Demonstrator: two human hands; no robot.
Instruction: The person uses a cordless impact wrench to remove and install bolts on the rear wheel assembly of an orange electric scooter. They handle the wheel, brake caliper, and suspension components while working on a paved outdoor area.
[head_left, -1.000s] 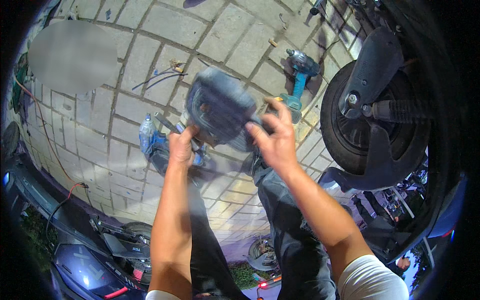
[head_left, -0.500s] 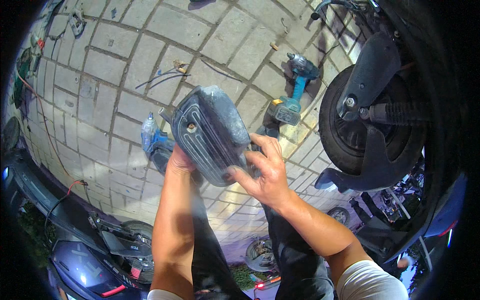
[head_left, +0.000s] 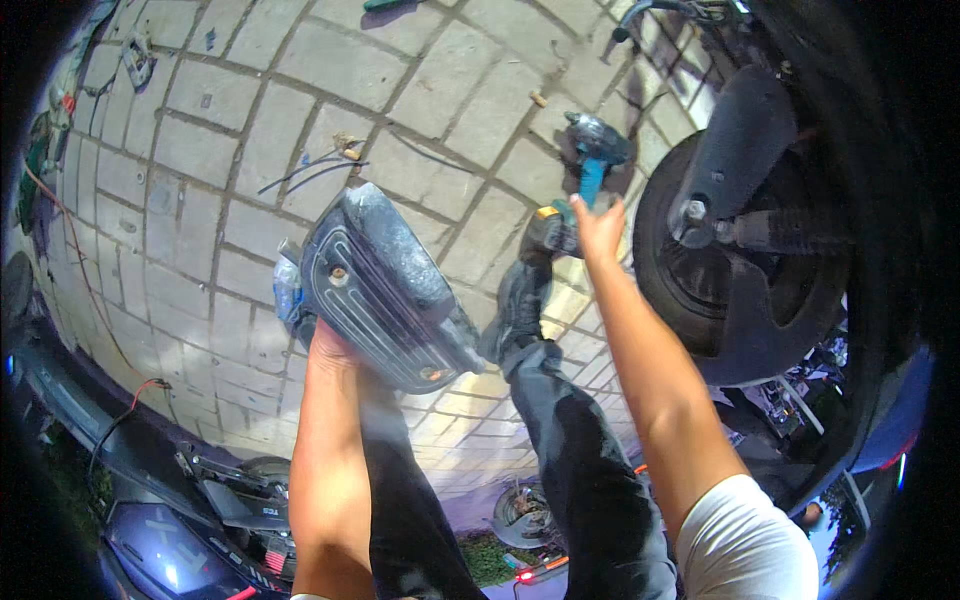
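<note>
My left hand grips a dark, ribbed plastic housing by its near left side. Pale dust coats the housing's side wall; most of my left fingers are hidden beneath it. My right hand is at the lower end of the handle of a teal and black cordless impact wrench, which lies on the paving. Its thumb and fingers are apart, on either side of the handle. Beyond the housing's left edge, a blue and clear object is partly covered.
A scooter wheel with a shock absorber stands close on the right. Thin black strips and a small tan stub lie on the paving. At lower left is another scooter; an orange cable runs along the left.
My right hand has let go of the housing and moved right and away from me to the impact wrench. The housing, still in my left hand, has shifted slightly left and tilted.
</note>
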